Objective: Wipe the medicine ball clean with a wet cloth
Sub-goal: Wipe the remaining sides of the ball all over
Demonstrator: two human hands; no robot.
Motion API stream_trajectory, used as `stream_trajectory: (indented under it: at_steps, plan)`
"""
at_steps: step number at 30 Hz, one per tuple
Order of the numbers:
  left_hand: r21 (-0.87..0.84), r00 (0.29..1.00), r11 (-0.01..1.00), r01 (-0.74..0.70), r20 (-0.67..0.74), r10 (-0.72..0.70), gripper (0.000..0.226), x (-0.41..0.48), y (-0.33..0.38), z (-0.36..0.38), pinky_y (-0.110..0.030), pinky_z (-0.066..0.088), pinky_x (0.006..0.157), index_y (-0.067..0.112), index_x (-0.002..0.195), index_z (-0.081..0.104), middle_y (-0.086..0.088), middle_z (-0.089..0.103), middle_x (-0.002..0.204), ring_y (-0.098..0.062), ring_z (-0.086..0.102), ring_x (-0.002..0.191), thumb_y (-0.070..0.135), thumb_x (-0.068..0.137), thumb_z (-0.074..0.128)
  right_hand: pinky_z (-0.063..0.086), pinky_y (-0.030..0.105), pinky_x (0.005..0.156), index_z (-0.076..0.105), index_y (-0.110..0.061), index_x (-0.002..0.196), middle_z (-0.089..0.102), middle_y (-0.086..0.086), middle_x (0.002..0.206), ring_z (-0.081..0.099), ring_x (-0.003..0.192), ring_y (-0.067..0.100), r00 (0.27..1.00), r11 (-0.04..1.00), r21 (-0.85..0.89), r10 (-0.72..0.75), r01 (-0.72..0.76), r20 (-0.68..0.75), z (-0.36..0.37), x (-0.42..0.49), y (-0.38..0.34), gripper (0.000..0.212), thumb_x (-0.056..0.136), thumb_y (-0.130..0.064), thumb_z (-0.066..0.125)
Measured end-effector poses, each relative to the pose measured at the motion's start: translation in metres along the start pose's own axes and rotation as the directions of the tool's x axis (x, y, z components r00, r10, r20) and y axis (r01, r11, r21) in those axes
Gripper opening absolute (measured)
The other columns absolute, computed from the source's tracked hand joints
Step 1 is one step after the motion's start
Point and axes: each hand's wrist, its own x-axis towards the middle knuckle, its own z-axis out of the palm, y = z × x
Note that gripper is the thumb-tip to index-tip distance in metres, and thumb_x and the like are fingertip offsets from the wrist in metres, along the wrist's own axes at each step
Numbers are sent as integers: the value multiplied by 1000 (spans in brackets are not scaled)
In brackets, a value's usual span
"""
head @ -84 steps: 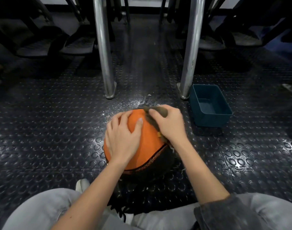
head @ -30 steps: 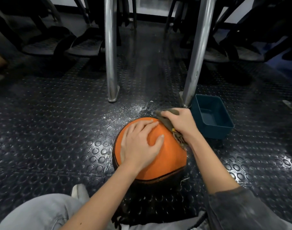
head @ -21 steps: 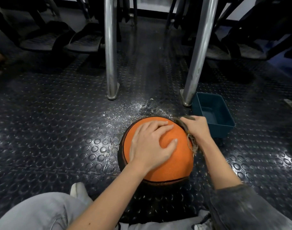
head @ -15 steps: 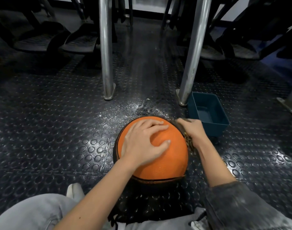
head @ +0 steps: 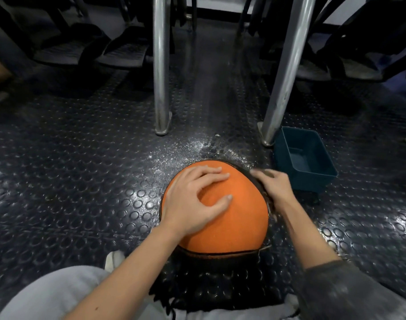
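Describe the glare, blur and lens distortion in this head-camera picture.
Head view: glare glints off the studded floor; the right hand and its cloth are motion-blurred; wide-angle distortion seems to tilt the metal post beside the blue bin; the background sits in shadow.

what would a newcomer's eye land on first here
The orange ball stands out low in the middle of the dark studded floor, with the left hand spread on top. The right hand holds a cloth against its right side, and a blue tub stands right of that, by a metal post.
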Motion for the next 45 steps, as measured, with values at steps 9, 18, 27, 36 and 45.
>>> stream_trajectory:
  at_steps: [9, 18, 27, 36, 45]
  plan:
    - [2, 1000, 1000, -11, 1, 11, 39, 2, 1, 2, -32, 39, 99, 39, 105, 69, 27, 59, 112, 4, 47, 111, 56, 72, 58, 47, 23, 61, 74, -16, 80, 71, 3, 73, 59, 65, 7, 931, 927, -112, -344, 357, 125, 28, -24, -59, 4, 78, -19, 74]
    - [80, 992, 995, -61, 117, 52, 42, 9, 21, 16, -34, 35, 104, 42, 105, 68, 26, 60, 114, 1, 49, 113, 59, 70, 53, 48, 22, 54, 71, -1, 97, 68, 4, 69, 60, 58, 13, 995, 999, 7, 38, -37, -95, -21, -8, 7, 22, 83, -18, 71]
    - [128, 985, 989, -79, 160, 58, 46, 10, 37, 34, -21, 24, 103, 40, 105, 68, 23, 60, 116, 1, 47, 115, 62, 69, 49, 51, 21, 66, 74, -18, 87, 71, -2, 78, 64, 75, 9, 974, 980, 17, -194, 197, -117, -19, -32, -23, 7, 81, -21, 73]
    - [115, 978, 988, 100, 169, -118, 35, 29, 24, 16, -24, 27, 104, 42, 108, 66, 29, 54, 120, 4, 44, 114, 55, 75, 64, 48, 25, 69, 70, -11, 87, 65, 1, 72, 58, 71, 14, 930, 921, 367, 240, -128, -277, -9, -19, 38, 12, 88, -23, 66]
    - [118, 970, 982, 149, 176, -169, 33, 33, 25, 11, -25, 26, 99, 42, 111, 64, 29, 53, 122, 3, 41, 116, 50, 79, 65, 45, 18, 69, 66, -26, 86, 66, -8, 84, 61, 82, 7, 886, 960, 158, -141, 231, -441, 0, -45, 5, 3, 88, -26, 64]
